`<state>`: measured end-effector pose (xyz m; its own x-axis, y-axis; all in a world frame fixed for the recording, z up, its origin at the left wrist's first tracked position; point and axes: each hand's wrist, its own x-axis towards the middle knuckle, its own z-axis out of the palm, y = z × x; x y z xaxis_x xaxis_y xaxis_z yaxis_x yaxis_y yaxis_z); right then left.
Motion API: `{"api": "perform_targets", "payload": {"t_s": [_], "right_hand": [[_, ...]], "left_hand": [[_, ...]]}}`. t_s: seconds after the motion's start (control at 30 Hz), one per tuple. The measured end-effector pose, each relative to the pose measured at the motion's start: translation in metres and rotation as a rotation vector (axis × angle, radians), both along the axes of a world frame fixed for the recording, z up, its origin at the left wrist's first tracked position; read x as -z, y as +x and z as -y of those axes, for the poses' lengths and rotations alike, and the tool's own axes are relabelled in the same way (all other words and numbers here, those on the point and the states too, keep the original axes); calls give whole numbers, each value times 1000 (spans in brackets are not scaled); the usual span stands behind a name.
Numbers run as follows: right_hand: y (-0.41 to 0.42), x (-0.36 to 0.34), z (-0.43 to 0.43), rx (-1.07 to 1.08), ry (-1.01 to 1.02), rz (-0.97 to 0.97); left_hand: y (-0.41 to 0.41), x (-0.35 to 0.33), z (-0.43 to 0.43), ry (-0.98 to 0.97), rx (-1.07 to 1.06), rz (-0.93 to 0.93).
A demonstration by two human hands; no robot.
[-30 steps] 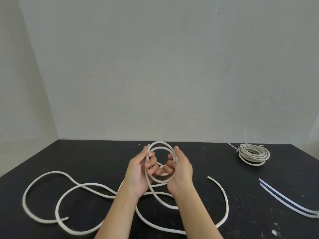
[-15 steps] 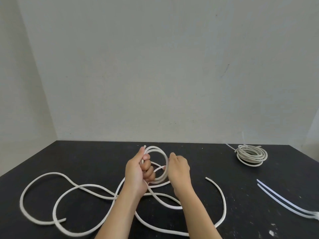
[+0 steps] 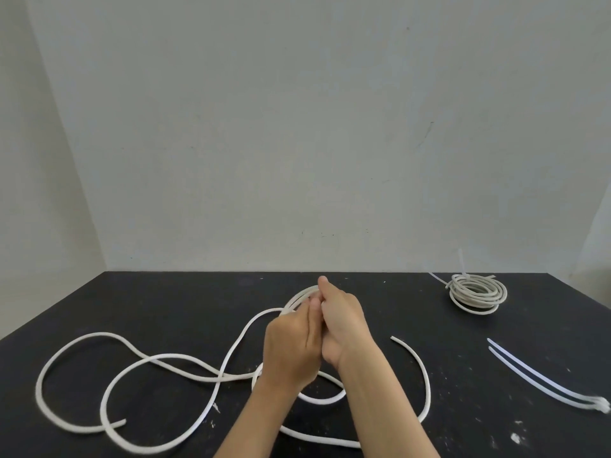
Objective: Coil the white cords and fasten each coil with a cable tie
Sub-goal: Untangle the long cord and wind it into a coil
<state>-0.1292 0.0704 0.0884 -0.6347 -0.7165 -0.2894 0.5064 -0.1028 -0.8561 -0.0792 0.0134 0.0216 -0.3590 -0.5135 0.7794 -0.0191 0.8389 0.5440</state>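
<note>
A long white cord (image 3: 172, 361) lies in loose bends over the black table (image 3: 165, 302). Part of it is wound into a small coil (image 3: 299, 297) held above the table's middle. My left hand (image 3: 291, 348) and my right hand (image 3: 344, 322) are pressed together, both closed on that coil, which they mostly hide. One cord end (image 3: 395, 339) lies to the right of my right wrist. At the back right sits a finished coil (image 3: 477, 292) with a cable tie sticking up from it. Two loose white cable ties (image 3: 545, 380) lie at the right.
A pale wall rises straight behind the table's far edge. White specks dot the table's front right. The loose cord's other end (image 3: 120, 422) lies at the front left, near the table's front edge.
My hands have closed together over the coil; my right hand moved left and up onto it. The coil, plainly open between the hands a second ago, is now mostly covered.
</note>
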Motion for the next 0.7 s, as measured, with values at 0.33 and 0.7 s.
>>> {"api": "perform_targets", "payload": {"t_s": [0.33, 0.7], "right_hand": [[-5, -2, -1, 374, -264, 68], [-17, -7, -11, 346, -492, 27]], "left_hand": [[4, -50, -34, 405, -200, 103], [15, -43, 6, 1740, 631, 308]]}}
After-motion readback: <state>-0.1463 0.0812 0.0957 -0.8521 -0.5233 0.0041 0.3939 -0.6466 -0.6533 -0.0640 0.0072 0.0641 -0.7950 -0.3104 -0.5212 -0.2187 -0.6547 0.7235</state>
